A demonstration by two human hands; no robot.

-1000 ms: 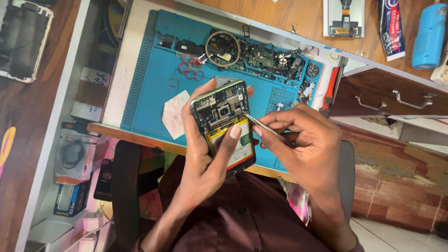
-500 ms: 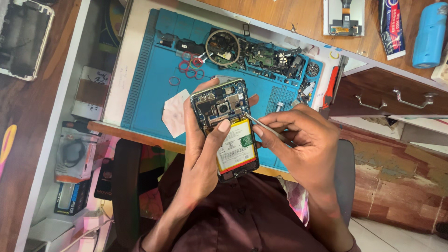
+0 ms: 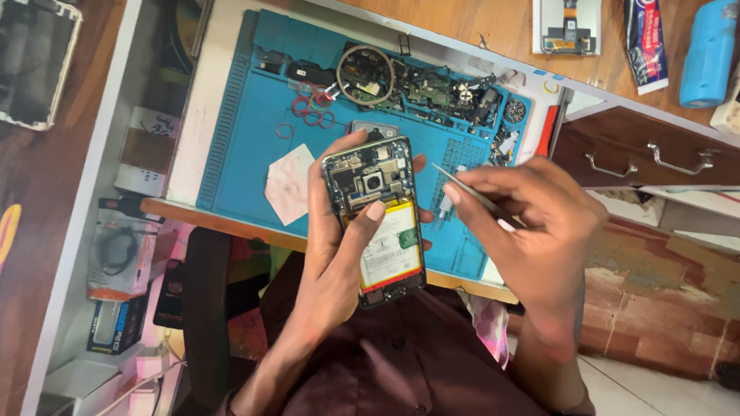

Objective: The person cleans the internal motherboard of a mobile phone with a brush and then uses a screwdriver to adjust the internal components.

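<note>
Blue mat [image 3: 239, 146]: silicone work pad across upper centre of the frame, on the pale desk [image 3: 202, 115]; small parts, red rings and a round coil heaped along its top edge.
Opened phone [image 3: 375, 219]: centre of frame, above the mat's lower edge, back cover off, camera and board exposed above, white-labelled battery below.
Left hand [image 3: 331, 254]: wrapped round the phone from the left, fingers curled behind, thumb pressed flat on the battery's top edge.
Right hand [image 3: 539, 231]: right of centre, fingers pinched together on tweezers.
Tweezers [image 3: 474, 192]: thin metal tips pointing up-left, just beside the phone, not touching.
Step, by judgement: picking at the board area; calls for steady tips lowered onto one small part.
</note>
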